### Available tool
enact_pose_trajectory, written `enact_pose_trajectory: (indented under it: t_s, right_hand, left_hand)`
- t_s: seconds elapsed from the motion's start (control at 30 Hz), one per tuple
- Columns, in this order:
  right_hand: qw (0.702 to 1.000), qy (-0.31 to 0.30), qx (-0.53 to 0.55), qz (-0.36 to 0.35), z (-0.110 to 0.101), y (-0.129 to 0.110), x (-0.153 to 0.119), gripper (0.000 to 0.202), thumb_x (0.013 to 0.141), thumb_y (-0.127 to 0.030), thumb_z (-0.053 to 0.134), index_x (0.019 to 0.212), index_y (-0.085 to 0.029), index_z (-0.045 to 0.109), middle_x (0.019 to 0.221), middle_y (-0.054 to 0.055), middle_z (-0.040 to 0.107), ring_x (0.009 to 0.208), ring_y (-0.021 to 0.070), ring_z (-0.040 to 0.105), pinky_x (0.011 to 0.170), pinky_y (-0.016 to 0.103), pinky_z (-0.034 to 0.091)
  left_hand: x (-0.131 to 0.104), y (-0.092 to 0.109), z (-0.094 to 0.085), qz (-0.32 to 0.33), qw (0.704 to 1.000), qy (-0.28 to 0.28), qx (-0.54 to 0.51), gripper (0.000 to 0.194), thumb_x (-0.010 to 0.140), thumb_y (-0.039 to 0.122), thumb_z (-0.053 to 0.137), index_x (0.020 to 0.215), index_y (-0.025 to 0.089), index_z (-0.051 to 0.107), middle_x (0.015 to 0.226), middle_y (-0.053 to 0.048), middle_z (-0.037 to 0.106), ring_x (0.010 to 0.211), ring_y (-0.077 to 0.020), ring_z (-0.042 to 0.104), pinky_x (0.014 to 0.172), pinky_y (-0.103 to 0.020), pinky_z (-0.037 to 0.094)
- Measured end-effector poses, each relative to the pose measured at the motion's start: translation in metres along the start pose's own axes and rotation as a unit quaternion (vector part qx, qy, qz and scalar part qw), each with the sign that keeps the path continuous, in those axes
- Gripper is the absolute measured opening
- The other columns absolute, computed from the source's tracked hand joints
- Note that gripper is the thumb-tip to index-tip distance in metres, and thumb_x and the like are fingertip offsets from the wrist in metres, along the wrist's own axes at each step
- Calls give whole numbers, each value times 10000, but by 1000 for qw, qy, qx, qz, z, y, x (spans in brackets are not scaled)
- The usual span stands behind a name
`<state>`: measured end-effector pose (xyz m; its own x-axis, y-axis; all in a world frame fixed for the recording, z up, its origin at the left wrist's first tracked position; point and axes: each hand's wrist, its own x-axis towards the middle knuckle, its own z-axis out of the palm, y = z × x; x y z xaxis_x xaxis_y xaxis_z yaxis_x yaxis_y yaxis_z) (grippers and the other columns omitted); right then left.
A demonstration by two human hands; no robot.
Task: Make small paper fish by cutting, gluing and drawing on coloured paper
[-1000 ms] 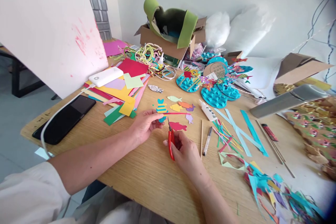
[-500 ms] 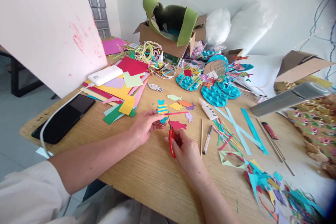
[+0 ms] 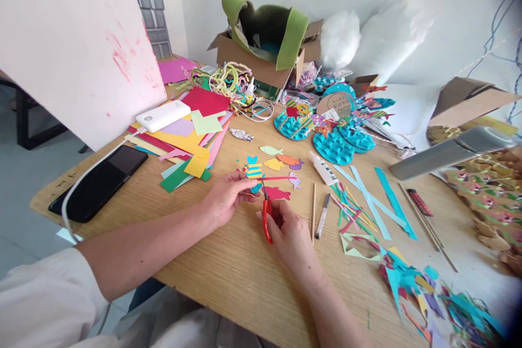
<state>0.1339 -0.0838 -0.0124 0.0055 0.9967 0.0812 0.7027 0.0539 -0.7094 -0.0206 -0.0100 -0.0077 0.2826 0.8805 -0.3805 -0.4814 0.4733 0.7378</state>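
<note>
Centre: left hand (image 3: 226, 198) is covering part of striped fish (image 3: 253, 172); right hand (image 3: 287, 225) is hiding part of scissors (image 3: 266, 220). Upper left: white panel (image 3: 73, 38) is running out of frame. Lower right: paper scraps (image 3: 409, 284) are blurring. Right of centre: glue bottle (image 3: 324, 169) is showing illegible print.

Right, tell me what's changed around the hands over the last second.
Very little: the left hand has shifted slightly to the right, and the red strip in its fingers and the striped fish have gone with it. Neither hand has visibly let go or taken hold of anything. The right hand still holds the scissors; the glue and pen haven't moved.
</note>
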Motion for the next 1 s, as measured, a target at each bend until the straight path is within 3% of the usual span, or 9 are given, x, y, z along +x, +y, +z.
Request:
enact_pose_trajectory:
  t_s: [1.0]
  right_hand:
    - [999,-8,37,30,3,1,0,200,894,-405,553,881,-205,562,684,1,632,559,154,545,563,259,382]
  left_hand:
    - [-4,0,4,-11,1000,8,-26,113,653,105,767,754,104,716,732,-47,718,602,-133,679,542,-208,523]
